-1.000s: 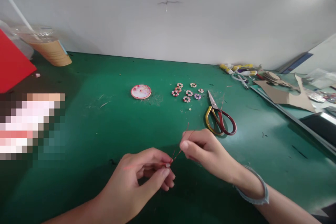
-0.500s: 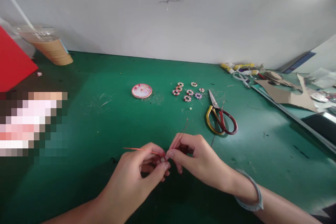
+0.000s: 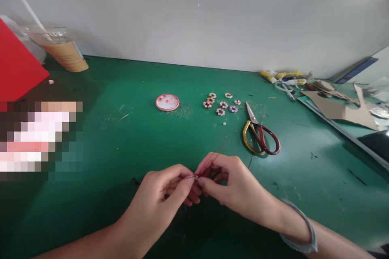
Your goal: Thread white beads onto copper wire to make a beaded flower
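Note:
My left hand [image 3: 170,190] is closed in a pinch, thumb against forefinger, on the end of a thin reddish thread [image 3: 210,161]. Facing it, the fingertips of my right hand [image 3: 226,178] pinch the same thread, and loose strands of it stick up past the forefinger. A tiny pale bead [image 3: 196,177] sits between the two sets of fingertips, partly covered by them. Beyond the hands lie several small beaded rings [image 3: 223,105], in red, white and purple. Left of these rests a round, shallow dish [image 3: 167,102] with tiny beads in it.
Scissors [image 3: 257,129] with red and yellow handles lie right of the beaded rings. Cut cardboard [image 3: 337,103], glue tubes [image 3: 284,76] and a white cable are at the far right. A plastic cup [image 3: 65,50] with a straw stands back left, near a red panel [image 3: 18,64].
My fingertips have come closer together at the bead. The orange-red strand that lay across my left hand no longer sticks out to the left. The view has shifted slightly.

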Demonstrator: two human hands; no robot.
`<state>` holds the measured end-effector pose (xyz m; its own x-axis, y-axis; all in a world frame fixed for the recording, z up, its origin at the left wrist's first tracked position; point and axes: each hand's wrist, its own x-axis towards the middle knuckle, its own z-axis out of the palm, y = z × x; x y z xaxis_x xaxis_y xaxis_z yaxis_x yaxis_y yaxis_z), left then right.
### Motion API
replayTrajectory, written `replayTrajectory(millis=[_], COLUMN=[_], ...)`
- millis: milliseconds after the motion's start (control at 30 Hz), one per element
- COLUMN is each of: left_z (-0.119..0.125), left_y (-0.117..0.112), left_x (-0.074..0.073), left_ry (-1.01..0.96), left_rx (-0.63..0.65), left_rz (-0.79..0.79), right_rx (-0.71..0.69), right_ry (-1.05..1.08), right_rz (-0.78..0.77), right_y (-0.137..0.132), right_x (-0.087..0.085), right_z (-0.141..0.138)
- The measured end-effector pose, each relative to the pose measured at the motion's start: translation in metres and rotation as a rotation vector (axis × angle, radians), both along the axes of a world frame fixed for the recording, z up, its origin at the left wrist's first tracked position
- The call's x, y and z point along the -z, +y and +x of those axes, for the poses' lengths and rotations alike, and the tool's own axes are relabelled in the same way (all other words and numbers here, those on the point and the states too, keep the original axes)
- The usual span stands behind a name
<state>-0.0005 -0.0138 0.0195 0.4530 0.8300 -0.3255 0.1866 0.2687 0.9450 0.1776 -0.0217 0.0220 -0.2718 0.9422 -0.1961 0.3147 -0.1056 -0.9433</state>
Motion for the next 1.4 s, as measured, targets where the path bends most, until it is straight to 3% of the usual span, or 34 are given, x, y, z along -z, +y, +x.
replayTrajectory(millis=[700,933,1167,1400], left_z=[-0.001,-0.003,0.000,-0.001], left_y=[0.001,0.001,-0.001,-0.001], left_x=[0.001,-0.008,-0.001,0.000], left_ry=[0.017,0.039,0.120,0.264], left_rx=[0.042,0.127,0.129,0.170], left_rz=[-0.020,0.096,0.123,0.271], right_rx=[-0.019,-0.069,-0.151,-0.035], right_ry=[-0.003,0.033,-0.024,0.022], right_rz=[-0.041,-0.064,0.087,0.206], right_y=[-0.005,0.000,0.002,0.000], right_x=[0.001,-0.004,-0.014,-0.003], right_z=[-0.003,0.006,0.012,0.003])
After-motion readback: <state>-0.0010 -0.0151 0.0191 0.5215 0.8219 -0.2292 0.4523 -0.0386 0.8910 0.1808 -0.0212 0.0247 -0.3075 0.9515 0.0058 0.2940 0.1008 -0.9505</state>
